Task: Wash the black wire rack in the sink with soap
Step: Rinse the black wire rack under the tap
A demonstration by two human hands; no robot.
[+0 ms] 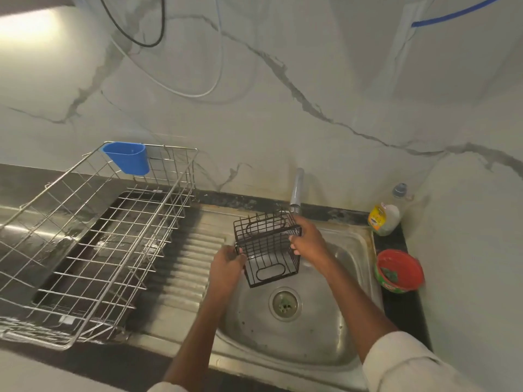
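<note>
The black wire rack [267,247] is a small box-shaped basket, held tilted above the steel sink [348,315], just under the tap [297,190]. My left hand [226,267] grips its left edge. My right hand [307,241] grips its upper right rim. A red soap tub [399,271] with a green scrubber in it stands on the dark counter right of the sink. A dish soap bottle [385,217] stands in the back right corner. No water is seen running.
A large steel wire dish rack [93,244] with a blue cup [127,158] hooked on its back rim fills the draining board on the left. The sink drain [285,304] lies below the rack. A marble wall rises behind, with cables hanging.
</note>
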